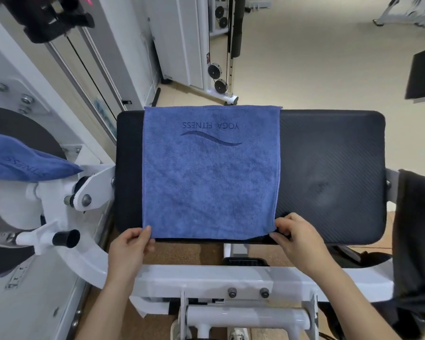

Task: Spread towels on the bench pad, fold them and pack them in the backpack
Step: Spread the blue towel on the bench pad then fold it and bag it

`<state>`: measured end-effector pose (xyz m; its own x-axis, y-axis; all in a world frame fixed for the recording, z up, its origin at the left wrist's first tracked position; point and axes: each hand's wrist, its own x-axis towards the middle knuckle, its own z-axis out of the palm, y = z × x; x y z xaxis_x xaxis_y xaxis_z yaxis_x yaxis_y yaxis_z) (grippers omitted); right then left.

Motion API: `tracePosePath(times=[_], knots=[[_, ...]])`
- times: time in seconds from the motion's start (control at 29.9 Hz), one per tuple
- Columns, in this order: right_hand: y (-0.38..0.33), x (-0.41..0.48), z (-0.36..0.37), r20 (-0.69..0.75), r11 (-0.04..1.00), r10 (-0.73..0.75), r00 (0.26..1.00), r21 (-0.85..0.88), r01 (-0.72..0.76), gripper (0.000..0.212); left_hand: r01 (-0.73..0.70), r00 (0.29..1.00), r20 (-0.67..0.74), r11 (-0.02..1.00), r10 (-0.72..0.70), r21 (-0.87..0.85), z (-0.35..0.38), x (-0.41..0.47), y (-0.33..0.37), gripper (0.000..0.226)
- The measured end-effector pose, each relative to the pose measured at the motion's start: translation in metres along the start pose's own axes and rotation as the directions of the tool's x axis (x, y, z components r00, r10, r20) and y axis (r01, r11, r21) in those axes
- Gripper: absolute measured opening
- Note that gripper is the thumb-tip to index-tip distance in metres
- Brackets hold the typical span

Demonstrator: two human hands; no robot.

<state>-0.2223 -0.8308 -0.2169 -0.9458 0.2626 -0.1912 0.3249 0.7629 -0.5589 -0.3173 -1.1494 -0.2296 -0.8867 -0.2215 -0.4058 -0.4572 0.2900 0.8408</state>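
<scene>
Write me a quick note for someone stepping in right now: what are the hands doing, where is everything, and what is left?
Left hand: pinching the near left corner of the blue towel.
Right hand: pinching its near right corner.
Towel lies spread flat on the left part of the black bench pad, printed logo at the far end.
A second blue towel is draped on the machine at left, not yet spread.
Done: first towel spread.
Left: fold it, spread and fold the other, pack both. The dark fabric at right may be the backpack; I cannot tell.

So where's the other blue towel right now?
The second blue towel is at the far left of the head view, draped on the white machine beside the bench pad, away from both hands.
</scene>
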Motion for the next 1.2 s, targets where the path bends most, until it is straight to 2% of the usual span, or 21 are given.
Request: tracePosePath(times=[0.07,0.1,0.17,0.23,0.27,0.3,0.37,0.5,0.57,0.7,0.77,0.9,0.97,1.07,1.17,1.2], knots=[[0.001,0.001,-0.001,-0.011,1.000,0.025,1.000,-0.004,-0.025,0.031,0.041,0.999,0.000,0.992,-0.041,-0.115,-0.003,0.000,-0.001,0.018],[0.000,0.001,-0.003,-0.003,0.997,0.063,0.998,0.047,-0.063,0.030,0.054,0.998,-0.013,0.985,-0.057,-0.163,-0.005,0.000,-0.002,0.017],[-0.004,0.001,-0.007,0.047,0.925,0.178,0.983,0.333,-0.184,0.028,0.074,0.996,-0.034,0.966,-0.085,-0.247,-0.006,-0.001,-0.003,0.016],[-0.010,-0.002,-0.009,0.169,0.678,0.295,0.940,0.656,-0.331,0.026,0.092,0.993,-0.038,0.941,-0.110,-0.327,-0.006,-0.002,-0.005,0.014],[-0.014,-0.004,-0.010,0.222,0.552,0.333,0.916,0.742,-0.380,0.023,0.101,0.992,-0.037,0.925,-0.123,-0.366,-0.006,-0.002,-0.006,0.012],[-0.015,-0.005,-0.010,0.245,0.472,0.364,0.899,0.783,-0.405,0.021,0.105,0.991,-0.038,0.911,-0.131,-0.398,-0.005,-0.002,-0.007,0.010],[-0.017,-0.007,-0.008,0.227,0.409,0.409,0.884,0.821,-0.400,0.019,0.101,0.990,-0.044,0.892,-0.133,-0.441,-0.004,-0.001,-0.008,0.005],[-0.019,-0.011,-0.001,0.103,0.459,0.432,0.896,0.830,-0.316,0.025,0.061,0.993,-0.060,0.887,-0.099,-0.458,-0.004,0.001,-0.011,0.011],[-0.019,-0.012,0.001,0.178,0.399,0.434,0.883,0.841,-0.365,0.021,0.049,0.997,-0.035,0.897,-0.072,-0.439,-0.003,0.002,-0.011,0.015],[-0.021,-0.007,-0.006,0.471,0.196,0.355,0.808,0.807,-0.557,0.014,0.027,1.000,0.013,0.919,-0.024,-0.393,-0.003,0.004,-0.010,0.022],[-0.021,-0.003,-0.008,0.502,0.167,0.363,0.785,0.794,-0.585,0.017,0.025,1.000,0.016,0.927,-0.021,-0.375,-0.004,0.005,-0.012,0.023],[-0.023,-0.001,-0.003,0.402,0.219,0.431,0.807,0.822,-0.526,0.022,-0.022,1.000,0.003,0.943,0.024,-0.333,-0.004,0.005,-0.015,0.024],[-0.023,-0.003,0.002,0.303,0.291,0.470,0.829,0.834,-0.469,0.018,-0.066,0.998,-0.006,0.947,0.067,-0.314,-0.005,0.005,-0.016,0.025],[-0.019,-0.005,0.013,0.035,0.532,0.512,0.858,0.771,-0.349,0.018,-0.144,0.990,-0.038,0.957,0.139,-0.250,-0.005,0.006,-0.016,0.033],[-0.014,-0.007,0.024,-0.200,0.857,0.318,0.927,0.479,-0.191,0.022,-0.220,0.976,-0.022,0.969,0.219,-0.117,-0.007,0.008,-0.019,0.031],[-0.012,-0.008,0.028,-0.249,0.927,0.231,0.940,0.349,-0.135,0.020,-0.246,0.969,-0.002,0.969,0.246,-0.028,-0.007,0.009,-0.020,0.029]])
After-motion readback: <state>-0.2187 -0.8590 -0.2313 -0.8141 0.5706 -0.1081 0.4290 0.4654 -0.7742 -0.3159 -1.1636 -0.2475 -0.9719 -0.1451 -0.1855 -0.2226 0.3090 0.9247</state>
